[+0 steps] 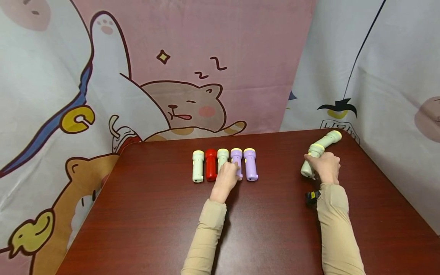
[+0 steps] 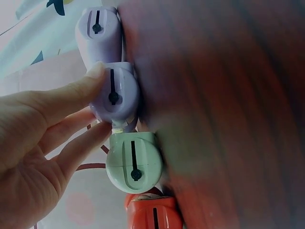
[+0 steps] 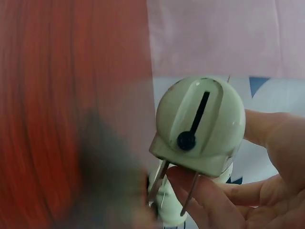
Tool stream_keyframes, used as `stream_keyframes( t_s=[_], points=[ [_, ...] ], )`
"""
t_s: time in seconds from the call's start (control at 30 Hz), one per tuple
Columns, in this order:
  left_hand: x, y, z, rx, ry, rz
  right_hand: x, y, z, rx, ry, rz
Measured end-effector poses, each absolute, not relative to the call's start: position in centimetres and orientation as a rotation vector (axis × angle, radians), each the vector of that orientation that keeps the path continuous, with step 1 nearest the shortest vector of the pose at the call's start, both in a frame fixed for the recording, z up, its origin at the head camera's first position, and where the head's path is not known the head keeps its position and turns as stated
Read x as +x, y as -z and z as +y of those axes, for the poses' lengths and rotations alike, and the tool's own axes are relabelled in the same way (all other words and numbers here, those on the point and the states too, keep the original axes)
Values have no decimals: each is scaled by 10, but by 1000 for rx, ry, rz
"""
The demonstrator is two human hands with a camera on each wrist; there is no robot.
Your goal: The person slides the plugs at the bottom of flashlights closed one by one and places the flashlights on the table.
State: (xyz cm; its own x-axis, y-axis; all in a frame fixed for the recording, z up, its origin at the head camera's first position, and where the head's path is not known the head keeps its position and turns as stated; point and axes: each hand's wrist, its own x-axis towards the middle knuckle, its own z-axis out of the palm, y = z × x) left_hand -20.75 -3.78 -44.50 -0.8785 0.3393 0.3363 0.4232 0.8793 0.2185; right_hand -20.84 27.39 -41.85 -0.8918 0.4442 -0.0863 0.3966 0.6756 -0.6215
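Several flashlights stand side by side in a row. My left hand [image 1: 225,177] pinches a purple flashlight [image 1: 236,154] between thumb and fingers; its rounded end has a black slider in a slot. A second purple flashlight [image 1: 251,165] is to its right. On the left come a pale green flashlight [image 1: 222,153], partly behind my hand, a red flashlight [image 1: 211,164] and another pale green flashlight [image 1: 198,166]. At the right, my right hand [image 1: 328,167] grips a pale green flashlight [image 3: 209,124], with two metal prongs sticking out of its end. Just beyond it lies another pale green flashlight [image 1: 331,138].
All of this is on a dark red-brown wooden table [image 1: 154,225]. A small black device [image 1: 312,197] sits at my right wrist. A cartoon-printed cloth [image 1: 261,68] hangs behind the table's back edge and along both sides.
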Motion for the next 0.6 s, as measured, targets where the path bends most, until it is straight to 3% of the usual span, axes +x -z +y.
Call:
stream_keyframes(
  t_s=[0.6],
  points=[
    [-208, 441, -43, -609, 536, -2736, -212, 412, 223, -521, -1020, -2722]
  ],
)
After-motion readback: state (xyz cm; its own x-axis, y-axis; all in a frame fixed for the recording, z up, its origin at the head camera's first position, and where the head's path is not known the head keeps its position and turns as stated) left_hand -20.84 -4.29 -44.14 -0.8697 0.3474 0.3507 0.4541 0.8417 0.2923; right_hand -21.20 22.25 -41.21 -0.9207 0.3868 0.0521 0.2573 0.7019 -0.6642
